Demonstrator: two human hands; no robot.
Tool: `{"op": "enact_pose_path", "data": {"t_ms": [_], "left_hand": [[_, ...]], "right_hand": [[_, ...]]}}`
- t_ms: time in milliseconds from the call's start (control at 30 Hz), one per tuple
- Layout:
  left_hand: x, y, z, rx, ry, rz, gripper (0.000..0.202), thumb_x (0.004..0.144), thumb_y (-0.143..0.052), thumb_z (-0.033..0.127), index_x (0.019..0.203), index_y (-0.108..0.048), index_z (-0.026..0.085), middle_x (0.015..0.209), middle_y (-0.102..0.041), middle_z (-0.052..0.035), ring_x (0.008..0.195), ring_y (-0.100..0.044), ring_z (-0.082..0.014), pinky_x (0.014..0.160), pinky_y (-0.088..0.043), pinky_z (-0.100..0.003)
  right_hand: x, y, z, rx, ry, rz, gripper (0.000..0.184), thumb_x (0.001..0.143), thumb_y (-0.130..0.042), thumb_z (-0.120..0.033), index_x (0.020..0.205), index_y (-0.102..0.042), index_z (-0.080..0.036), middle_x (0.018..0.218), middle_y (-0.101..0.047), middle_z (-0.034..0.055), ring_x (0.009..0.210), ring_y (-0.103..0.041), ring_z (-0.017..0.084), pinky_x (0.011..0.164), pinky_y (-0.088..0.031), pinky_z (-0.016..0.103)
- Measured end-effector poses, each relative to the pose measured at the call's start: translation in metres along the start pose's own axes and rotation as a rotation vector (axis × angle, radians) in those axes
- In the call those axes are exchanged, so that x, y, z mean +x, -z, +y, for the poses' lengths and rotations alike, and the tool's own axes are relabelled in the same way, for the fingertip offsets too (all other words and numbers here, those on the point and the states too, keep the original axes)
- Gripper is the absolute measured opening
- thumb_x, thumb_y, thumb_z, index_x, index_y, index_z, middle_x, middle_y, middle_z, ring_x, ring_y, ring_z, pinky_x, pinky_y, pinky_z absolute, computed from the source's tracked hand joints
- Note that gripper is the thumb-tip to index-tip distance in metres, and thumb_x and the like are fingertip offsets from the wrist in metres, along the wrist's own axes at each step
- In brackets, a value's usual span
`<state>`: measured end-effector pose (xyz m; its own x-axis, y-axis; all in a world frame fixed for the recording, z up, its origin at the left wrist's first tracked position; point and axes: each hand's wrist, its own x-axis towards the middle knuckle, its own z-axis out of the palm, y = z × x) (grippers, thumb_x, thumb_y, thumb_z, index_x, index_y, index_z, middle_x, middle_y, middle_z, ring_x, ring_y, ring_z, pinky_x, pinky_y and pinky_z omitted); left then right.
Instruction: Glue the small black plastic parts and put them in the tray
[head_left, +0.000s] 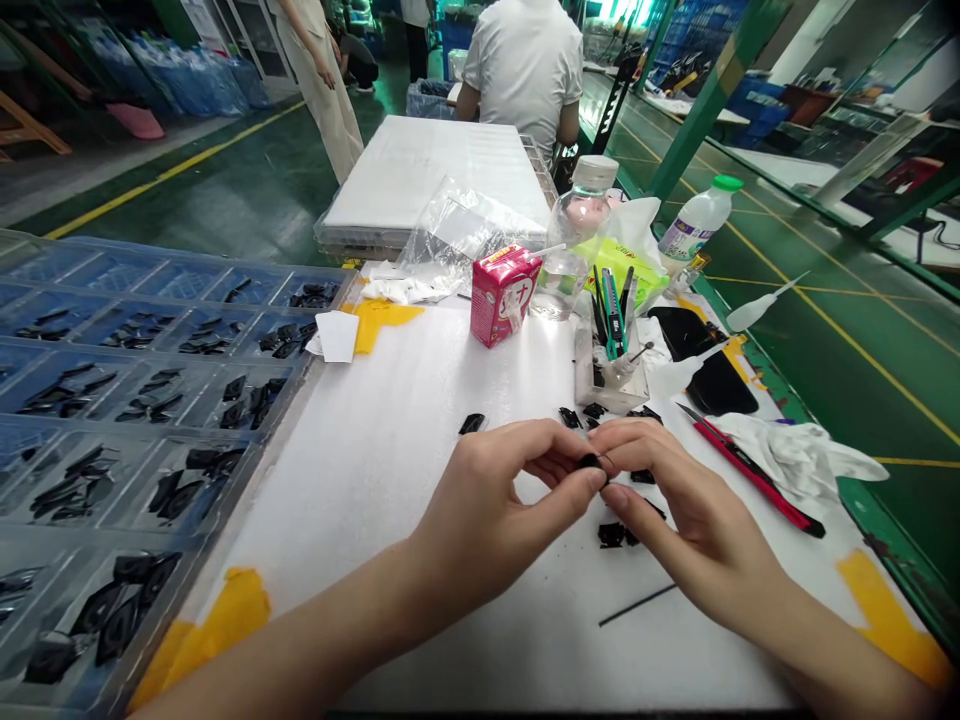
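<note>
Over the white work surface (352, 490), my left hand (495, 490) pinches a small black plastic part (590, 462) between thumb and fingers. My right hand (667, 490) meets it from the other side, fingertips closed at the part's edge, where a thin dark strand shows. Exactly what the right fingertips grip is partly hidden. One black piece (472, 424) lies alone beyond my left hand. Several more black pieces (610, 535) are scattered under and behind my hands. A thin black rod (637, 605) rests below my right hand.
At left stands a divided plastic tray (277, 440) of black parts. Toward the back are a red drink carton (499, 300), a large clear bottle (559, 270) and a tool box (611, 385). A red utility knife (757, 475) lies right. A person (525, 70) sits ahead.
</note>
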<state>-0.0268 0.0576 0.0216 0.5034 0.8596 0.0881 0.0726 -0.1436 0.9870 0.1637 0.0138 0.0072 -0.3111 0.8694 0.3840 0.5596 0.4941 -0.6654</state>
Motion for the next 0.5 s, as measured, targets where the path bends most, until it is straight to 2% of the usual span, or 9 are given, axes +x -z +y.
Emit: {"op": "enact_pose_path", "data": {"t_ms": [67,133,200,267,367,433,500], "left_hand": [[0.002,0.001,-0.001,-0.113,0.107,-0.005,0.009,0.084,-0.068,0.023,0.084,-0.068,0.014,0.080,-0.071,-0.0024,0.076,-0.068,-0.0145,0.071,-0.053,-0.023],[0.005,0.002,-0.002,-0.264,0.208,0.004,0.010,0.085,-0.068,0.024,0.085,-0.066,0.014,0.083,-0.071,-0.0026,0.079,-0.067,-0.0141,0.073,-0.054,-0.023],[0.007,0.001,-0.004,-0.419,0.278,0.002,0.011,0.085,-0.068,0.024,0.086,-0.064,0.013,0.086,-0.071,-0.0030,0.080,-0.067,-0.0129,0.075,-0.055,-0.023],[0.009,0.001,-0.005,-0.538,0.331,-0.007,0.013,0.085,-0.070,0.024,0.087,-0.063,0.013,0.087,-0.071,-0.0028,0.081,-0.067,-0.0122,0.077,-0.056,-0.024],[0.011,0.002,-0.007,-0.577,0.372,0.008,0.019,0.079,-0.076,0.023,0.089,-0.063,0.013,0.088,-0.070,-0.0020,0.084,-0.067,-0.0125,0.081,-0.055,-0.024],[0.012,0.003,-0.007,-0.528,0.374,0.024,0.025,0.075,-0.080,0.023,0.091,-0.063,0.013,0.087,-0.069,-0.0013,0.084,-0.066,-0.0125,0.082,-0.053,-0.024],[0.012,0.004,-0.007,-0.469,0.368,0.042,0.027,0.074,-0.081,0.024,0.092,-0.063,0.014,0.085,-0.068,-0.0004,0.083,-0.064,-0.0125,0.081,-0.053,-0.024]], "right_hand": [[-0.002,0.009,-0.003,-0.048,-0.073,-0.056,0.011,0.091,-0.056,-0.020,0.102,-0.052,-0.024,0.098,-0.061,0.0046,0.096,-0.059,0.018,0.080,-0.052,0.032],[-0.007,0.018,-0.007,-0.109,-0.122,-0.249,0.016,0.089,-0.060,-0.023,0.102,-0.051,-0.024,0.093,-0.062,0.0019,0.085,-0.061,0.016,0.070,-0.053,0.027],[-0.014,0.022,-0.011,-0.183,-0.040,-0.508,0.018,0.086,-0.063,-0.021,0.100,-0.053,-0.024,0.091,-0.064,0.0010,0.081,-0.063,0.016,0.068,-0.053,0.026],[-0.022,0.018,-0.013,-0.284,0.116,-0.675,0.015,0.083,-0.062,-0.014,0.093,-0.055,-0.023,0.088,-0.066,0.0014,0.078,-0.065,0.018,0.066,-0.054,0.028],[-0.027,0.002,-0.016,-0.424,0.207,-0.775,0.019,0.076,-0.054,-0.002,0.080,-0.054,-0.021,0.079,-0.064,0.0018,0.068,-0.063,0.018,0.058,-0.052,0.028],[-0.025,-0.005,-0.018,-0.459,0.211,-0.840,0.023,0.073,-0.051,0.002,0.077,-0.055,-0.020,0.078,-0.064,0.0020,0.068,-0.062,0.019,0.060,-0.052,0.030],[-0.019,-0.004,-0.022,-0.433,0.156,-0.876,0.022,0.072,-0.052,0.001,0.077,-0.055,-0.020,0.079,-0.064,0.0011,0.070,-0.062,0.019,0.063,-0.053,0.031]]}}
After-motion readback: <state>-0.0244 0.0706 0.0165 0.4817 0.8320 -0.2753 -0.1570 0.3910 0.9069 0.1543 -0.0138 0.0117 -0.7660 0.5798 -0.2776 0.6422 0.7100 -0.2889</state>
